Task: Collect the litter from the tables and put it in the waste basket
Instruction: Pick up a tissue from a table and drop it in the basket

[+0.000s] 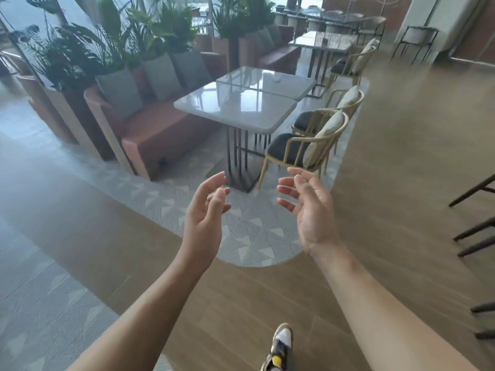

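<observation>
Item 1: my left hand [206, 210], raised in front of me, palm turned inward. Its fingers [218, 180] are loosely bent and slightly apart, holding nothing.

Item 2: my right hand [308, 207], raised level with the left, palm facing it. Its fingers [288, 190] are spread and gently curved, holding nothing. The two hands are apart, over the floor.

Item 3: near table [235, 111], glossy pale top on dark slatted legs, well ahead of both hands.

Item 4: second table [294, 85], same kind, set edge to edge behind the first. On its top lies a small white scrap [278, 78], the only possible litter I can make out; too small to tell what it is.

Item 5: brown bench sofa [160, 129] along the tables' left side, with grey cushions [120, 92] leaning on its back.

Item 6: two tan-framed chairs [302, 145] with dark seats and pale back cushions, on the tables' right side.

Item 7: tall green plants [80, 49] in planters behind the sofa.

Item 8: more tables [318, 41] further back.

Item 9: grey patterned floor tiles [254, 231] under the seating, with brown wood flooring [401, 183] around them.

Item 10: my shoe [280, 346], white, black and yellow; its markings are too blurred to read.
</observation>
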`<state>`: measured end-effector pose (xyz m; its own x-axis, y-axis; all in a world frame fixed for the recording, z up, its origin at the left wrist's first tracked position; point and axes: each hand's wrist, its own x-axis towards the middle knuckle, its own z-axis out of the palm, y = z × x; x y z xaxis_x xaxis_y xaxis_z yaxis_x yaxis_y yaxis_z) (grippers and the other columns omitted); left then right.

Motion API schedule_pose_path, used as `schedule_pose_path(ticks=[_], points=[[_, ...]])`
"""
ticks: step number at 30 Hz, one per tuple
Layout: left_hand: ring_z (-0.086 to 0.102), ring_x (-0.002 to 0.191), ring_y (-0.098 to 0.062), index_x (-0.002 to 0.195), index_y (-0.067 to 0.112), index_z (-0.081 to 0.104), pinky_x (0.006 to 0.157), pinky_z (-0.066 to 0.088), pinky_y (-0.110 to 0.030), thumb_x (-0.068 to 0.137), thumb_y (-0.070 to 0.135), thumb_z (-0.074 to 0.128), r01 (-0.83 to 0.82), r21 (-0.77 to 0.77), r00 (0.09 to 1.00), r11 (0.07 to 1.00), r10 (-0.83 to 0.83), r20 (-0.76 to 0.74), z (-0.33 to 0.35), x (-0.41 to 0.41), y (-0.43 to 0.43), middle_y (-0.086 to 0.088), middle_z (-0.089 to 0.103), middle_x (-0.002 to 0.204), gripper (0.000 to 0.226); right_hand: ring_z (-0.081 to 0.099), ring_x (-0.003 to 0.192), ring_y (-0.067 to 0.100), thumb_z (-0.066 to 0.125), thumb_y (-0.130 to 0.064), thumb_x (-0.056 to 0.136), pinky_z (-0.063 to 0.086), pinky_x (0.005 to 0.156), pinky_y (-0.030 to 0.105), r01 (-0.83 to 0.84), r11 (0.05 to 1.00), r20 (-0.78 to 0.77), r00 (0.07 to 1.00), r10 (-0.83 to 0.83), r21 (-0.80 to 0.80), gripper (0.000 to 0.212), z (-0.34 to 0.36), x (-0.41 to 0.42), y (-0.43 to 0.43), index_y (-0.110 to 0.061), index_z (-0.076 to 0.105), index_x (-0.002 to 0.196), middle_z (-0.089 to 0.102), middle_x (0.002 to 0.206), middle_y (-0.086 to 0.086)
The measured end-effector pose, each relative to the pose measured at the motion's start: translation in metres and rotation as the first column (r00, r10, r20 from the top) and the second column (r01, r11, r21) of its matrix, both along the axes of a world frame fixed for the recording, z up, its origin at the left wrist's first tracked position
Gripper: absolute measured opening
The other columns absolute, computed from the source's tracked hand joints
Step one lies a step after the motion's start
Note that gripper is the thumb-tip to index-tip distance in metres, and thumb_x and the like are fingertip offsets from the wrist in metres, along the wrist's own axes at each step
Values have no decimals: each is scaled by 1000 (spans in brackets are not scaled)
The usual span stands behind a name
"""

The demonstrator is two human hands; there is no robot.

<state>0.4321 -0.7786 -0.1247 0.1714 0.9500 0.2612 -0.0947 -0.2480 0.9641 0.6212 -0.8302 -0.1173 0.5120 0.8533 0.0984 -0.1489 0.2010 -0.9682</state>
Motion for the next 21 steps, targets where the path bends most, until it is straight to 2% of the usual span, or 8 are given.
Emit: schedule_pose_path(ticks=[5, 8, 10, 14, 18, 21], points=[[66, 125, -14, 138, 24, 63, 105, 58, -46, 101, 38, 48, 2, 8, 1000, 1000, -2, -17, -4, 63, 86, 14, 67, 132, 42, 69, 111, 26, 59, -43, 95, 55, 100, 54, 11, 1000, -11, 1000, -10, 9, 29, -10, 60, 81, -27, 72, 117, 73, 115, 8], [65, 126, -17, 141, 21, 61, 106, 57, -47, 101, 39, 48, -1, 5, 1000, 1000, 1, -24, -6, 105, 133, 6, 65, 138, 45, 70, 111, 27, 59, -43, 95, 54, 101, 54, 4, 1000, -5, 1000, -3, 15, 25, -10, 105, 128, -32, 74, 112, 74, 111, 6], [66, 126, -16, 139, 23, 62, 106, 57, -49, 100, 38, 47, 5, -20, 1000, 1000, -5, -21, -6, 141, 168, 6, 65, 138, 44, 70, 107, 25, 60, -44, 95, 55, 99, 53, 14, 1000, -9, 1000, -13, 12, 25, -6, 144, 162, -31, 74, 112, 74, 108, 5], [68, 122, -17, 131, 32, 66, 102, 59, -47, 101, 36, 49, 25, -31, 999, 999, -24, 34, -5, 210, 231, 15, 71, 127, 35, 70, 105, 25, 64, -52, 89, 57, 93, 46, 27, 999, 23, 999, -28, 19, 31, 2, 215, 219, -32, 75, 110, 75, 106, 5], [69, 122, -12, 128, 38, 66, 100, 59, -41, 100, 41, 50, 84, -34, 996, 996, -83, 38, -6, 268, 282, 22, 71, 125, 33, 70, 104, 25, 64, -51, 89, 56, 91, 45, 63, 998, 17, 998, -64, 14, 32, -2, 269, 264, -31, 76, 110, 74, 107, 8], [69, 120, -10, 127, 35, 67, 100, 59, -41, 101, 36, 50, 116, -55, 992, 992, -114, 45, -10, 312, 321, 23, 73, 120, 31, 69, 106, 28, 65, -51, 90, 55, 92, 46, 90, 996, 5, 996, -90, 17, 32, -8, 311, 293, -30, 76, 112, 74, 110, 10]])
